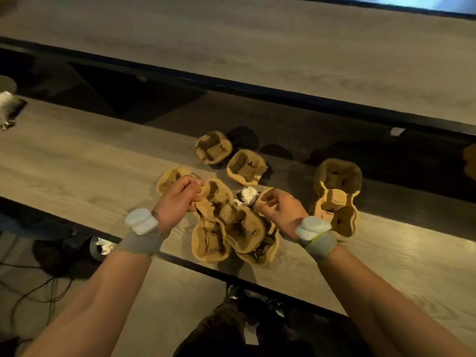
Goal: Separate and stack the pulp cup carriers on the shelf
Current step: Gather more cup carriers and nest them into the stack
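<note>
**Both hands gripping a nested clump of pulp cup carriers on the shelf**

My left hand [180, 195] is curled nearly closed, its fingers [192, 185] pinched on the far-left rim of the clump of carriers [231, 228] that lies at the near edge of the wooden shelf [77, 163]. My right hand [279, 206] is likewise curled tight, its fingers [268, 200] gripping the far-right rim of the same clump. Neither hand is spread; only a small gap shows inside each grip. The clump is several tan carriers nested and overlapping at angles, their cup wells facing up, and its near part overhangs the dark front edge of the shelf.

Between my two hands, just beyond the clump, sits a small white crumpled piece [248, 195]; what it is cannot be told. Partly hidden behind my left hand lies another carrier [170, 177]. Farther back, two single carriers rest apart on the shelf: the far one [213, 150], and the nearer one [246, 167] just to its right. To the right of my right hand stands a separate stack of carriers [336, 198], reaching from the back of the shelf toward its near edge, close to my wrist but not touching the clump.

Each wrist wears a grey band carrying a white puck: the left band [140, 239] and the right band [318, 242]. A higher shelf board [257, 47] runs across the far side of the scene. At the far left edge of the shelf a pale object [7, 104] is blurred beyond telling.
</note>
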Demonstrator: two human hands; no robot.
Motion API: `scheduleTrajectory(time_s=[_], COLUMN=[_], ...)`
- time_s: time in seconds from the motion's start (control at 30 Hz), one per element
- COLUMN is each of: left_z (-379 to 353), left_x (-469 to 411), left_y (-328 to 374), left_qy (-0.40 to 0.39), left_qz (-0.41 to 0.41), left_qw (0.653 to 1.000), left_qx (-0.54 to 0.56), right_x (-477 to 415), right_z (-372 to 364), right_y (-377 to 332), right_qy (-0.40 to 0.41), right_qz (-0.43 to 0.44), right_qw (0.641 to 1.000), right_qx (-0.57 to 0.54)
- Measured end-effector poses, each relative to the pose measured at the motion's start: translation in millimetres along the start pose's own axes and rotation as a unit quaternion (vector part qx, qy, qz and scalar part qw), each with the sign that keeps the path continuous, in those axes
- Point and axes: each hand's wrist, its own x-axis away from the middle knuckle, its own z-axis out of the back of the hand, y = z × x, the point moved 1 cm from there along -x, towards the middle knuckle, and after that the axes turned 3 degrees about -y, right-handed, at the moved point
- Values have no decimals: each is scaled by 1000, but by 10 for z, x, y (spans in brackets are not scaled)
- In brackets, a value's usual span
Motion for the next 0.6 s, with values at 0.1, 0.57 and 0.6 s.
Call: scheduleTrajectory(time_s=[0.1, 0.57, 0.6], left_z=[66, 5, -76], left_x=[25, -60, -67], left_y=[-131, -331, -304], left_qy=[2, -34, -49], left_qz=[7, 20, 20], left_qw=[1000, 999, 999], left_qx=[2, 3, 4], right_x=[-46, 41, 96], right_z=[-184, -130, -55], right_y=[-80, 0, -8], right_qy=[-17, -26, -13], right_qz=[4, -24, -18], right_qw=[999, 992, 985], right_qx=[42, -123, -171])
